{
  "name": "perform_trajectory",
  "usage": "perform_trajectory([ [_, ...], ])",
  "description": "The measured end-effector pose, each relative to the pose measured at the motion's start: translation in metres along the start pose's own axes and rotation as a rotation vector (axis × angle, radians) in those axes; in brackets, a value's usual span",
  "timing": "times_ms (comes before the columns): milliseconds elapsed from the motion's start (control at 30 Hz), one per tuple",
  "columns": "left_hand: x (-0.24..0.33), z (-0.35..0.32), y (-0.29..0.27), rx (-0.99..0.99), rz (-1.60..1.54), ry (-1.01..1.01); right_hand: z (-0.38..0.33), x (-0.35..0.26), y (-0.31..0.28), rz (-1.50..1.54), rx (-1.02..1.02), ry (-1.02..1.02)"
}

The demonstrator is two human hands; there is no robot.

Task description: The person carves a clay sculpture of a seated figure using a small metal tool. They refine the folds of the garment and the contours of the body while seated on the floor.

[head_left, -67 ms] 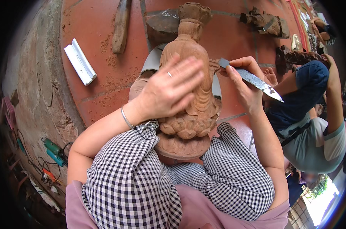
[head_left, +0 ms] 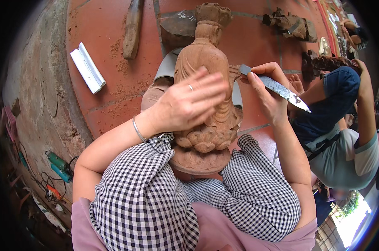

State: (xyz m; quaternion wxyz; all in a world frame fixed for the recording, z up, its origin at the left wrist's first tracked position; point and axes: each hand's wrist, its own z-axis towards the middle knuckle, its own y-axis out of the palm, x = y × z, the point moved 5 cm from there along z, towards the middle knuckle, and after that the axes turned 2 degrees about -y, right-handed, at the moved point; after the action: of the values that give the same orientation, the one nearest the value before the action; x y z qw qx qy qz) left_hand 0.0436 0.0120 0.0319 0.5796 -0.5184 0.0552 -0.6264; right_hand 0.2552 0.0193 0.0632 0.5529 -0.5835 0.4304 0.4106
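A reddish-brown carved wooden statue (head_left: 203, 56) with draped robes and a lotus-petal base lies between my knees, its head end pointing away from me. My left hand (head_left: 193, 100), wearing a ring and a bracelet, is over the statue's middle with fingers stretched out and a little blurred. Whether it touches the wood I cannot tell. On the statue's right side, my right hand (head_left: 270, 90) is closed around a knife whose worn blade (head_left: 283, 90) points to the lower right. A small flat grey piece (head_left: 245, 69) sticks out at its thumb and fingertips, beside the wood.
A wooden mallet-like tool (head_left: 133, 33) and a white angled strip (head_left: 88, 69) lie on the dusty red tile floor. Dark wood blocks (head_left: 179, 29) and a rough carving (head_left: 292, 26) are farther off. Another person (head_left: 340, 138) sits at right. Green power tools (head_left: 59, 165) with cords are at left.
My left hand has shifted slightly right and toward me over the statue. My right hand and the knife stay in place.
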Motion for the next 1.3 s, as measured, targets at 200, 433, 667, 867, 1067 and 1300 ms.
perform_trajectory([
  [200, 0.019, -0.008, -0.003, 0.043, -0.386, 0.162, -0.004, -0.007, 0.002, -0.086, -0.034, -0.048],
  [433, 0.016, -0.013, -0.013, 0.113, -0.294, 0.160, -0.010, 0.007, -0.003, -0.093, -0.049, -0.005],
  [667, -0.007, -0.015, -0.021, 0.113, 0.041, -0.207, -0.020, 0.019, -0.008, -0.070, -0.062, 0.017],
  [867, -0.026, -0.031, -0.013, 0.104, 0.104, -0.474, -0.032, 0.021, -0.010, -0.023, -0.071, 0.064],
  [1067, 0.003, -0.010, -0.023, 0.143, 0.027, -0.065, -0.049, 0.000, 0.004, -0.325, -0.052, -0.233],
  [1300, 0.064, 0.013, -0.019, 0.185, -0.038, 0.436, -0.065, -0.038, 0.050, -0.801, -0.036, -0.745],
])
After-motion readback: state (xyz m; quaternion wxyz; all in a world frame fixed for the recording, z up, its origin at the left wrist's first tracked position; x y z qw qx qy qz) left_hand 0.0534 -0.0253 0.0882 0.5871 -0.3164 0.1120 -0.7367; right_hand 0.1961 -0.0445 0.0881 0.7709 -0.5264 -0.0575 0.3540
